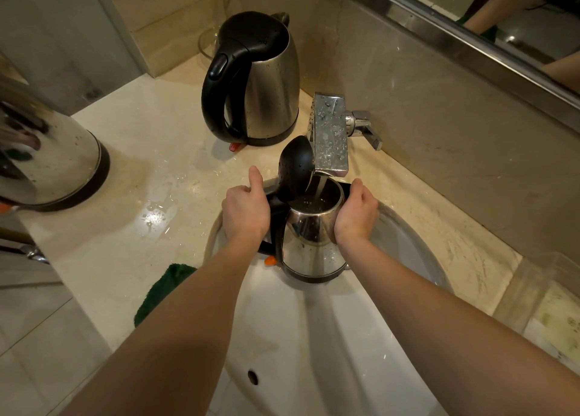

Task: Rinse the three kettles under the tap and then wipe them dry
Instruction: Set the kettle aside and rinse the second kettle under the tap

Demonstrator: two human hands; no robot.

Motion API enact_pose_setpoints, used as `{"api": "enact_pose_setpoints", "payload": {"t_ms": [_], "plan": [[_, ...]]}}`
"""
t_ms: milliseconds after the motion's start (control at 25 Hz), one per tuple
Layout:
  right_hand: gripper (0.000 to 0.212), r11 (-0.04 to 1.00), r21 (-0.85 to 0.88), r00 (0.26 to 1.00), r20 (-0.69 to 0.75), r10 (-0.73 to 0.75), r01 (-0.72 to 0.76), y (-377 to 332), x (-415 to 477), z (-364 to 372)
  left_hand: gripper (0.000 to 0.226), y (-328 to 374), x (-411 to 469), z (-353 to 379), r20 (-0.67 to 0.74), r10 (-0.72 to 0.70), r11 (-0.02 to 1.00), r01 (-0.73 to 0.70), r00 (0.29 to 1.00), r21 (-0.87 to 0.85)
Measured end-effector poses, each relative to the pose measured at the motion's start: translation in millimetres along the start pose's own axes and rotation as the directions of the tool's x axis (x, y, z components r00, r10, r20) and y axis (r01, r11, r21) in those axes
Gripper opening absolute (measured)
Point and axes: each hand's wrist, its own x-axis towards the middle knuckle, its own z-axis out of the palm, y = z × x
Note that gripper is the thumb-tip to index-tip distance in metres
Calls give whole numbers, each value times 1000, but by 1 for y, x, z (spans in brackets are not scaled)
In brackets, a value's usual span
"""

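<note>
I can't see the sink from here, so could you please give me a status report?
Left hand and right hand gripping kettle. Lid up, filling under running tap. Nothing in the way.

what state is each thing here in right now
small steel kettle with black lid: upright, lid open, filling with water
left hand: grips that kettle's handle
right hand: holds its body
square chrome tap: running
tall steel kettle with black handle: lid closed, beaded with drops
large steel kettle at left: upright, lid out of view
green cloth: lying unused
</note>
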Motion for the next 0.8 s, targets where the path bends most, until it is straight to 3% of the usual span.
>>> {"api": "enact_pose_setpoints", "payload": {"t_ms": [800], "plan": [[44,1000,-5,1000,8,-20,20,-2,-1,-2,59,0,-1,0,1,-7,1000,7,1000,1]]}}
